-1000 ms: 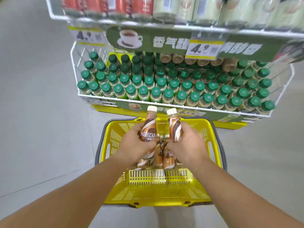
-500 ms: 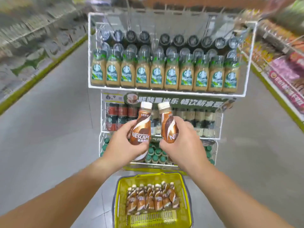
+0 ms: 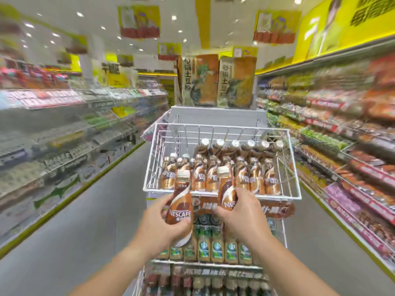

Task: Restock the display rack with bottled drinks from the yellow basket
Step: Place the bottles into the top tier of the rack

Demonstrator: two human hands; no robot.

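The left hand (image 3: 156,227), at lower centre of the frame, grips the left bottle (image 3: 181,201), a brown Nescafé drink. Its fingers (image 3: 177,230) are clamped round the bottle's lower half. The label, shoulder and cream cap stand clear above them, and a little of the base shows below the hand. This bottle is roughly upright.

Just to its right, the right hand (image 3: 243,214) holds the right bottle (image 3: 227,192), which is of the same kind. Those fingers (image 3: 245,199) wrap round the lower body and hide the base. The neck and cap rise out of the grip and lean slightly toward the left of the frame. The two bottles are near each other but apart.

Both are held up in front of the display rack (image 3: 284,227), at the front wall of its top wire basket (image 3: 222,126) in the middle of the frame. In the picture their caps overlap the stocked bottles (image 3: 254,178), which stand in rows inside that basket. Whether either held bottle touches the wire cannot be told.

On the tier below, beneath the hands, is a row of green-labelled bottles (image 3: 218,251). Two large packets (image 3: 218,80) stand upright behind the rack at upper centre. Blurred store shelves (image 3: 342,129) line the aisle on both sides.
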